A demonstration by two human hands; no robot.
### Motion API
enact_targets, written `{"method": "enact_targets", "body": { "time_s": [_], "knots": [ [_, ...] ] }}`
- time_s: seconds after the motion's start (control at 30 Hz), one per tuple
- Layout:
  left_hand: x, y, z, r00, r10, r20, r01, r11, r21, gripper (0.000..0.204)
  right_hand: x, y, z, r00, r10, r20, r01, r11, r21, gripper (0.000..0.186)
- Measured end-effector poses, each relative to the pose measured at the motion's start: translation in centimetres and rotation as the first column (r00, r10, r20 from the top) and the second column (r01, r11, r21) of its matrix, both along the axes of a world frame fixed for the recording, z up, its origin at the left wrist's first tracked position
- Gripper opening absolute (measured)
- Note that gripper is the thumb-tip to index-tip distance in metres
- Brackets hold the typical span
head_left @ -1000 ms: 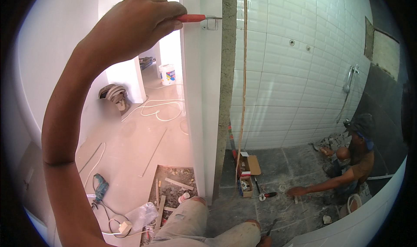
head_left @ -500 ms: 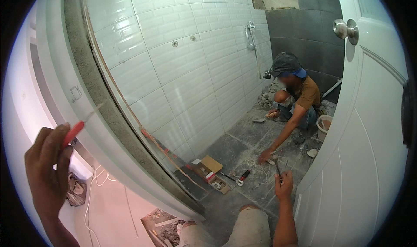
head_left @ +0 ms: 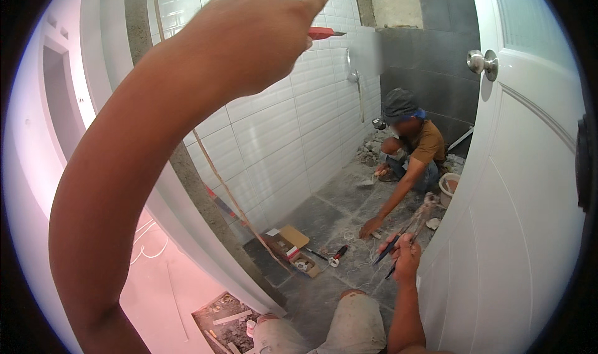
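At far left, a pink-lit floor [head_left: 151, 285] with a looped white cord [head_left: 148, 247], close to the bent left forearm. Just right of that, a white door frame [head_left: 188, 230] on a slant, and near its foot a broken patch of floor [head_left: 218, 306] with wooden offcuts [head_left: 232, 317] on rubble. Next, a thin wooden strip [head_left: 238, 205], aslant before the white tiled wall [head_left: 268, 145]. Raised high in front, the left hand [head_left: 271, 39], back toward the camera, closed on a red-handled tool [head_left: 321, 33] with a thin metal end pointing right; index finger stretched out above the handle.

Below, on the dark tiles, an opened cardboard box [head_left: 294, 237], with a red-and-black-handled tool [head_left: 339, 253] lying just to its right. Farther right, well apart from the left hand, the right hand [head_left: 408, 260], low down, clamped on a slim dark tool [head_left: 385, 250], too blurred to name. Beyond, a crouching person [head_left: 428, 143] in a dark cap, one arm reaching down toward the floor; close by, a pale bucket [head_left: 445, 197]. At far right, a white panelled door [head_left: 498, 229] with a round metal knob [head_left: 483, 62].
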State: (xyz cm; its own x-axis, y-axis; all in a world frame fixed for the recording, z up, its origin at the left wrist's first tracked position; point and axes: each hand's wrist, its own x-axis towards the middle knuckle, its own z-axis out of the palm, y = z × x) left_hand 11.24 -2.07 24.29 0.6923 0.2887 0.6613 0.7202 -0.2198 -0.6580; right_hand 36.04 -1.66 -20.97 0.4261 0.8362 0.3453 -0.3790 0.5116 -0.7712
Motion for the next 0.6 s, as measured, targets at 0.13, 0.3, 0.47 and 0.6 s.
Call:
{"method": "enact_targets", "body": {
  "time_s": [0.13, 0.3, 0.47, 0.6],
  "knots": [
    [1.0, -0.2, -0.7, 0.998, 0.029, -0.049, -0.035, 0.993, -0.113, 0.039, -1.8, -1.9, -1.5, 0.998, 0.054, 0.021, -0.051, 0.989, -0.137, 0.033],
    [2.2, 0.7, -1.3, 0.994, 0.081, -0.07, -0.097, 0.96, -0.263, 0.045, -2.6, -3.1, -3.6, 0.989, 0.129, 0.066, -0.09, 0.903, -0.419, 0.036],
    [4.1, 2.0, -1.7, 0.998, 0.044, -0.053, -0.059, 0.941, -0.333, 0.059, -3.1, -2.9, -5.9, 0.957, 0.243, 0.157, -0.112, 0.812, -0.572, 0.039],
    [3.8, 2.4, -2.5, 0.999, 0.024, -0.021, -0.03, 0.915, -0.403, 0.054, -3.9, -3.3, -5.3, 0.961, 0.244, 0.127, -0.12, 0.787, -0.605, 0.041]
  ]
}}
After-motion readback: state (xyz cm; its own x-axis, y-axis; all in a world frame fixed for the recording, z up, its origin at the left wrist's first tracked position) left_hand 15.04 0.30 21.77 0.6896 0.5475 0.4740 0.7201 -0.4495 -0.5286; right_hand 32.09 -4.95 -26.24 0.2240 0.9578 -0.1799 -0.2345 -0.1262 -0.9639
